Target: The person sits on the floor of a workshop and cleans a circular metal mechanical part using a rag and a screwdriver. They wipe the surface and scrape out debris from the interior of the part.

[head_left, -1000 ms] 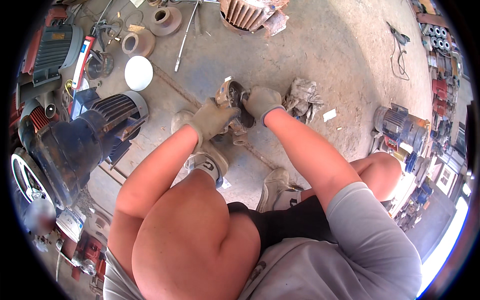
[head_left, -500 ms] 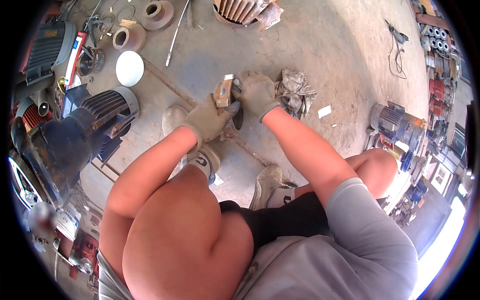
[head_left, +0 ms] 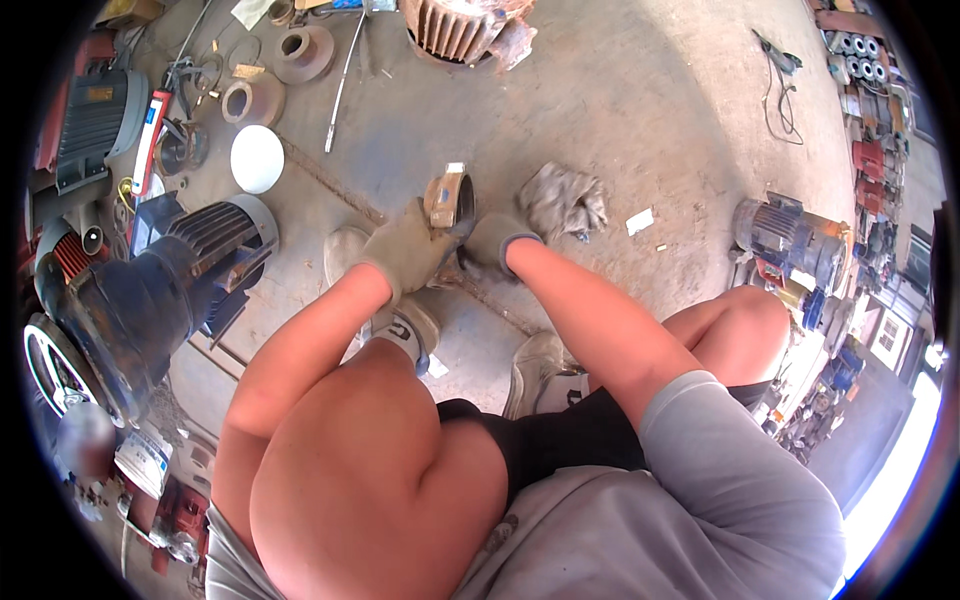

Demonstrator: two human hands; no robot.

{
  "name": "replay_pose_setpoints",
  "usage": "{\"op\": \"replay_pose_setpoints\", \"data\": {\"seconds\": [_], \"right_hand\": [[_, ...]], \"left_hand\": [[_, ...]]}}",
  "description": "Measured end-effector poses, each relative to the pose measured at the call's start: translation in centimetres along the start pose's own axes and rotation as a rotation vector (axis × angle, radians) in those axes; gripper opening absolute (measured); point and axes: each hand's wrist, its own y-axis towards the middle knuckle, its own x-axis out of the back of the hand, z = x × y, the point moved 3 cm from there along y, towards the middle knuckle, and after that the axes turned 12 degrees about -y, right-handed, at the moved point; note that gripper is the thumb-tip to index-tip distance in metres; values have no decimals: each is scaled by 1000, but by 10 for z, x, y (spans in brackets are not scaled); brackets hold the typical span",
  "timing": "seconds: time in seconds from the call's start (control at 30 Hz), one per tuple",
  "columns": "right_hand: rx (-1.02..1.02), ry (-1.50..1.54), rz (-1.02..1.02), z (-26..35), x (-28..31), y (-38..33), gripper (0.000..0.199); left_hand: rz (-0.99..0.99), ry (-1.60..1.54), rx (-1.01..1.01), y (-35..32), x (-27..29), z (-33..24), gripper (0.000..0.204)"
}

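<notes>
My left hand [head_left: 412, 245], in a grey-green work glove, grips a ring-shaped metal part [head_left: 437, 205] with a brownish outer face and a dark opening turned to the right. A small pale piece [head_left: 455, 168] shows at its upper edge. My right hand [head_left: 490, 243], gloved alike, is by the ring's lower right side; its fingers are partly hidden and blurred, so whether they hold anything does not show. To the right of that hand, a crumpled grey rag [head_left: 563, 200] lies on the floor, apart from it.
An electric motor [head_left: 190, 260] lies close on the left, near a white round lid [head_left: 257, 159]. Flanged rings [head_left: 303, 55] and a long metal rod [head_left: 345, 90] are farther out. A rusty finned housing [head_left: 460, 30] stands ahead. Another motor [head_left: 790, 235] is at right.
My right hand has moved down from the ring's upper right to its lower right. The rag has shifted slightly and now lies apart from that hand. My left hand keeps hold of the ring.
</notes>
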Motion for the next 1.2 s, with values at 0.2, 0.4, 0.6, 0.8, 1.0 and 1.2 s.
{"op": "replay_pose_setpoints", "data": {"seconds": [0.2,0.4,0.6,0.8,1.0,1.2], "right_hand": [[316,90,-104,-53,-2,-27,41],[72,104,-763,-37,50,-23,32],[14,-104,-859,-22,14,-2,23],[110,-362,-664,-13,-11,-12,27],[-51,-92,-419,3,-45,-42,36],[2,109,249,24,42,-74,37]], "left_hand": [[67,83,-27,-1,2,3,92],[76,44,-29,-9,0,-3,89],[10,-276,-14,1,0,23,85],[-80,-274,-146,0,-7,49,78],[-1,-390,-97,0,-4,33,73],[-42,-420,-123,-5,1,46,75]]}}
